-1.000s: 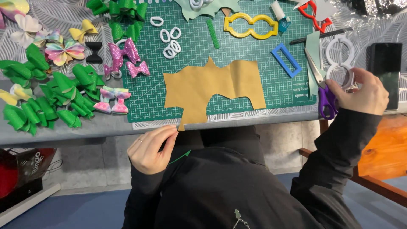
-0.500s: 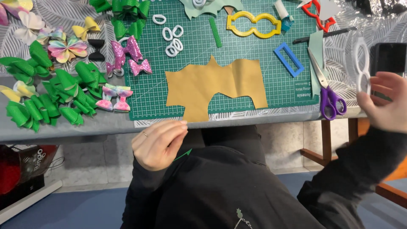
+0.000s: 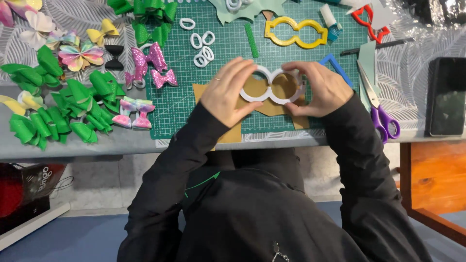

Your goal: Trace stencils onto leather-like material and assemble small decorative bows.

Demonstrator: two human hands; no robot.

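Note:
Both of my hands hold a white two-ring template (image 3: 270, 93) flat against a tan sheet (image 3: 272, 107) lying on the green cutting mat (image 3: 194, 104). My left hand (image 3: 228, 92) grips the template's left end. My right hand (image 3: 318, 88) grips its right end. The tan sheet shows through both rings, and my hands and sleeves hide most of the sheet.
Purple-handled scissors (image 3: 383, 116) lie at the mat's right edge, beside a dark phone (image 3: 447, 97). A yellow template (image 3: 296, 31), a red template (image 3: 366, 22), a blue frame (image 3: 335, 65) and small white rings (image 3: 201, 46) sit on the mat. Green bows (image 3: 58, 104) and pink glitter bows (image 3: 150, 65) crowd the left.
My left hand rose from below the table edge onto the mat. My right hand came in from the far right with the white template and set it on the tan sheet.

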